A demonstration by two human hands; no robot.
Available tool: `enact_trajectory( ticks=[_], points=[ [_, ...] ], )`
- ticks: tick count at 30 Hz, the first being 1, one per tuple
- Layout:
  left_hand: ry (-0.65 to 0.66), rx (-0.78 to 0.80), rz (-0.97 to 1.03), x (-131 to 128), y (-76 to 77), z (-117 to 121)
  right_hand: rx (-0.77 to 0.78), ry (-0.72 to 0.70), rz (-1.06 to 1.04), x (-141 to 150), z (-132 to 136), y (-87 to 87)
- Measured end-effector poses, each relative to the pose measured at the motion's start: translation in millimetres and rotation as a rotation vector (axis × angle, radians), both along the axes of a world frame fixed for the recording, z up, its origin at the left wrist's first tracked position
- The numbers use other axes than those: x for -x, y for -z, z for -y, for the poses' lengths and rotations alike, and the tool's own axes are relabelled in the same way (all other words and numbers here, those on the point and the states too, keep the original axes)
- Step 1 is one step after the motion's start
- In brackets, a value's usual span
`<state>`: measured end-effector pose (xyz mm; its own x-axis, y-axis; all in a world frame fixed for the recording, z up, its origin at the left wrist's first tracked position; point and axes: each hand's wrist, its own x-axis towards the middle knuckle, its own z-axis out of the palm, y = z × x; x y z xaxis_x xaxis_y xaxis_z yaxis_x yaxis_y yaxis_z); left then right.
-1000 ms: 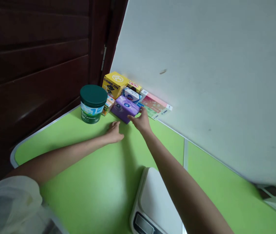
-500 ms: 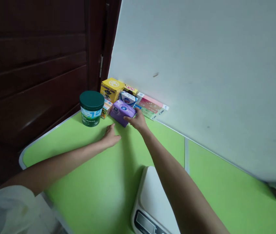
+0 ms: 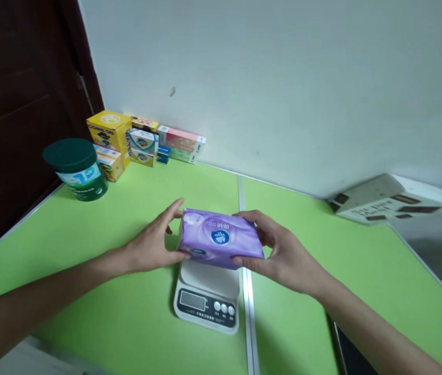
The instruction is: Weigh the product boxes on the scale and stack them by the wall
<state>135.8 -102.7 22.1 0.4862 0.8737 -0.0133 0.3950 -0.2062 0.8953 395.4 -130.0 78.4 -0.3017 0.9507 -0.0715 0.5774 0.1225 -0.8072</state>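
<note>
Both hands frame a purple tissue pack (image 3: 205, 221) at the center of a green tabletop (image 3: 158, 323), one at each end. With my left hand (image 3: 148, 247) spread wide, I set the thumb against the near edge of the pack's left end, the index finger lifted clear; with my right hand (image 3: 291, 260) half closed, I clasp the other end, thumb on the near side, fingers over the far. The pack's long axis runs from palm to palm, dipping slightly toward the right, and the right hand wraps farther around it. The pack lies over the far part of a white kitchen scale (image 3: 189, 312) in my view, covering some of its plate; whether the two touch, I cannot tell. The scale's display and three round buttons face my side. I count one pack, one scale and, at far left, one green tub (image 3: 88, 182), one large yellow box (image 3: 117, 138), one small yellow box (image 3: 144, 124), one orange-and-white carton (image 3: 113, 167), two stacked soap boxes (image 3: 142, 143) and one blue box (image 3: 164, 154). Beside them by the wall (image 3: 283, 104) lies pink-and-green packaging (image 3: 181, 143), one piece or two; one brown-patched white carton (image 3: 380, 200) leans at far right.
</note>
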Motion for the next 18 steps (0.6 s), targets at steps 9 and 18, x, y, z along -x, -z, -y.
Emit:
enact_trajectory(
  ticks=[9,18],
  points=[
    [0.068,0.040,-0.239,-9,15.4,21,0.054,-0.048,-0.155,-48,41,62.1],
    [0.046,-0.077,-0.390,-18,3.5,-4,0.098,-0.076,-0.342,-45,37,64.5]
  ],
)
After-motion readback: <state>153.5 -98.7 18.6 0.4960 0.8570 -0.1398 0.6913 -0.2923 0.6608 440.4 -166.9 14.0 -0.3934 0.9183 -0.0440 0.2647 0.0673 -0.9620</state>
